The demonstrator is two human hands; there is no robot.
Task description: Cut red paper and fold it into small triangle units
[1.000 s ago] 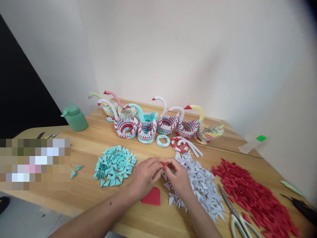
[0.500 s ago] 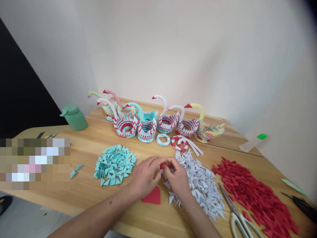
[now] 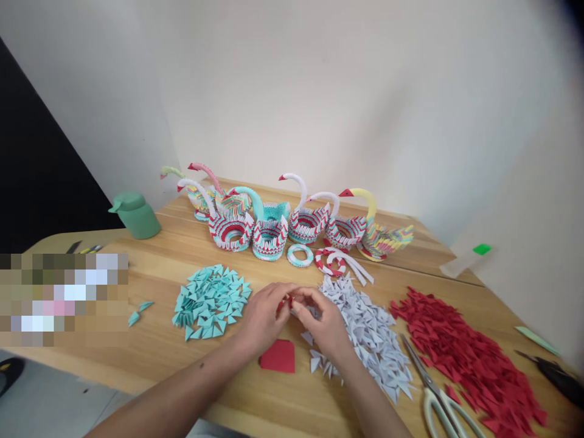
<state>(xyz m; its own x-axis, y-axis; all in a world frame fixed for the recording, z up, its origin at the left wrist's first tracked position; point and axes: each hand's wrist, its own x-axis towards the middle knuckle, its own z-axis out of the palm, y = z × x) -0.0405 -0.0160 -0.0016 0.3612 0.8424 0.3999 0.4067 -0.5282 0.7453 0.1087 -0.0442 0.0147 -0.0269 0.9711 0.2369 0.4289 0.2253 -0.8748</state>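
My left hand (image 3: 263,317) and my right hand (image 3: 321,322) meet over the wooden table (image 3: 150,359), fingertips pinched together on a small red paper piece (image 3: 288,301). Most of that piece is hidden by the fingers. A flat red paper sheet (image 3: 278,357) lies on the table just below both hands. A heap of teal folded triangles (image 3: 210,301) sits left of my left hand. A heap of white folded triangles (image 3: 369,334) lies under and right of my right hand.
A heap of red folded triangles (image 3: 460,350) covers the right side, with scissors (image 3: 438,398) beside it. Several modular paper swans (image 3: 269,225) stand in a row at the back, two paper rings (image 3: 301,255) before them. A green container (image 3: 134,214) stands at the back left.
Both hands have shifted slightly left and nearer, still pinching the small red piece between them. The fingers have closed over it more, so less red shows.
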